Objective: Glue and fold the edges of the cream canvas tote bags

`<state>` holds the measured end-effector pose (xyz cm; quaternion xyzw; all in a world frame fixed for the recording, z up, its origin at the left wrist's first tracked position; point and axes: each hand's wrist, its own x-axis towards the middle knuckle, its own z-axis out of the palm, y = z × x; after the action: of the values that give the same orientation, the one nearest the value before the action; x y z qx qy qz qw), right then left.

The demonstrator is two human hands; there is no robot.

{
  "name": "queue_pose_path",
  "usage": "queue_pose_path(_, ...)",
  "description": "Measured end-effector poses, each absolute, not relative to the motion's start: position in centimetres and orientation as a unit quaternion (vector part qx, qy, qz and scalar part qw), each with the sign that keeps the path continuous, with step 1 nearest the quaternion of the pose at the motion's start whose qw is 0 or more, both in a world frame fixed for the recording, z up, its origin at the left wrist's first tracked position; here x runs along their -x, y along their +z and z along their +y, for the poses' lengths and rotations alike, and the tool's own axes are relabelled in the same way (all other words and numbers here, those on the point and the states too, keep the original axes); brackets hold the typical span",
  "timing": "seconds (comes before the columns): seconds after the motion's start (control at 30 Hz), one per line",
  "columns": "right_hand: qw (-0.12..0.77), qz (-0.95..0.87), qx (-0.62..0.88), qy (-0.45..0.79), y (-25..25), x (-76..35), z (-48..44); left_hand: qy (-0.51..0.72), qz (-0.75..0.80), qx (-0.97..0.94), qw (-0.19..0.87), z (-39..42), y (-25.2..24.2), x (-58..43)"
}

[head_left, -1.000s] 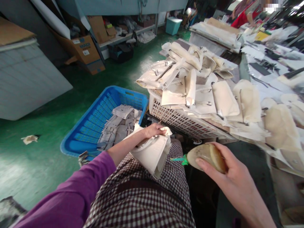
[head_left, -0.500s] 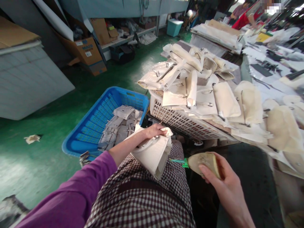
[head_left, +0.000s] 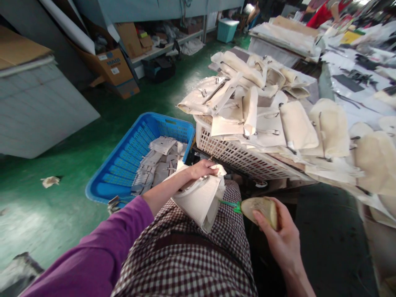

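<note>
My left hand (head_left: 202, 169) is closed on the upper edge of a cream bag piece (head_left: 198, 202), which rests on my lap over a checked apron (head_left: 185, 260). In my right hand (head_left: 283, 231) is a worn, yellowish squeeze bottle (head_left: 258, 209) with a green cap and a thin nozzle (head_left: 228, 203). The nozzle points left, its tip at or very close to the right side of the bag piece; whether it touches I cannot tell. My right fingers wrap round the bottle's base, partly hidden behind it.
A blue basket (head_left: 108, 165) with several grey-white pieces stands on the green floor at left. Ahead, a white basket (head_left: 222, 144) sits under a heap of cream bag pieces (head_left: 247, 107). A dark surface (head_left: 331, 235) lies at right. A person in red (head_left: 324, 14) is at the far table.
My right hand has moved left with the squeeze bottle, bringing its nozzle closer to the bag piece. My left hand keeps its hold. The view has shifted slightly.
</note>
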<state>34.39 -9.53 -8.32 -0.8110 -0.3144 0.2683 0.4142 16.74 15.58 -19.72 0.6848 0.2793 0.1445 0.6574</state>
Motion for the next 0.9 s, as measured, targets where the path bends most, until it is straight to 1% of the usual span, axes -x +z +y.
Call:
queue_pose_path(0.1, 0.405, -0.325, 0.811, 0.269, -8.5, -34.5, -9.5, 0.139, 0.28, -0.687, 0.656, 15.7, -19.8, -16.7)
queue_pose_path(0.53, 0.381, -0.34, 0.758, 0.406, -8.3, -34.1, -12.5, 0.12, 0.278, -0.691, 0.657, 15.7, -19.4, -16.7)
queue_pose_path(0.8, 0.424, -0.359, 0.767, 0.322, -10.2, -35.5, -11.2, 0.114, 0.268, -0.688, 0.665, 15.3, -18.9, -16.9)
queue_pose_path(0.9, 0.422, -0.385, 0.763, 0.301, -10.8, -35.7, -11.5, 0.111, 0.269, -0.687, 0.666, 15.3, -18.7, -16.8)
